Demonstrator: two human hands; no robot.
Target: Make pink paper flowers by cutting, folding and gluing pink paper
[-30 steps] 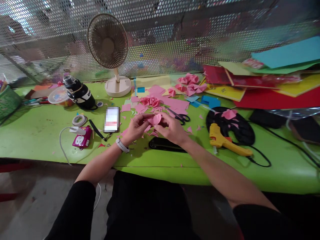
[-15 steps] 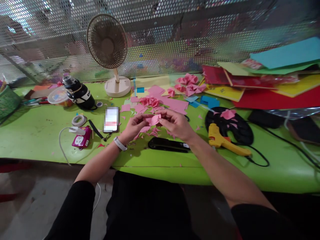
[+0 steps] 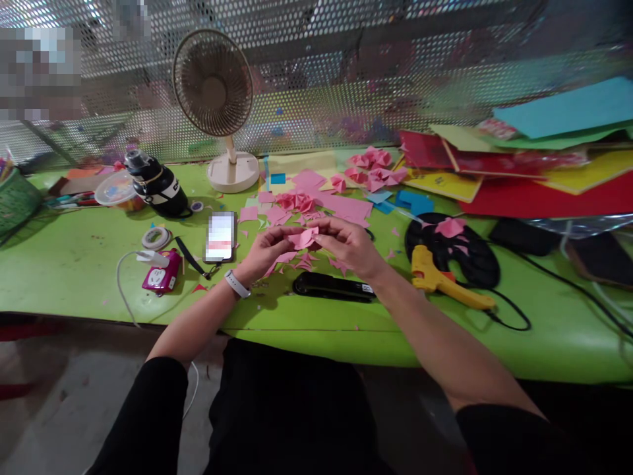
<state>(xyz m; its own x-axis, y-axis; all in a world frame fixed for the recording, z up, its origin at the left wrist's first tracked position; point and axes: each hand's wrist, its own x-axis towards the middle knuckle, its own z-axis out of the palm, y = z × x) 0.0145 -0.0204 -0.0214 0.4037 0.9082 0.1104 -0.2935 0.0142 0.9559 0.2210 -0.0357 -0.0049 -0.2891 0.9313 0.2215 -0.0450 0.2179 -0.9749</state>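
Observation:
Between my two hands is a small pink paper piece (image 3: 303,238) with curled, petal-like edges. My left hand (image 3: 268,252) pinches its left side, and my right hand (image 3: 350,247) pinches its right side with thumb and fingers. Beneath and behind the hands lie pink paper scraps (image 3: 305,262) and a pink paper sheet (image 3: 349,208). Folded pink paper flowers (image 3: 297,200) rest just beyond. A black stapler (image 3: 332,287) lies on the green table (image 3: 277,316), below my right hand and partly behind the right forearm.
To the right, a yellow glue gun (image 3: 448,280) lies against a black pad (image 3: 475,254). Stacked coloured sheets (image 3: 524,185) fill the back right. On the left are a phone (image 3: 220,236), a purple power adapter (image 3: 163,272), tape (image 3: 156,238), a black bottle (image 3: 157,185) and a fan (image 3: 232,171).
The pink paper piece has turned slightly between my fingers and shows more of its curled edge. Both hands stay in nearly the same place.

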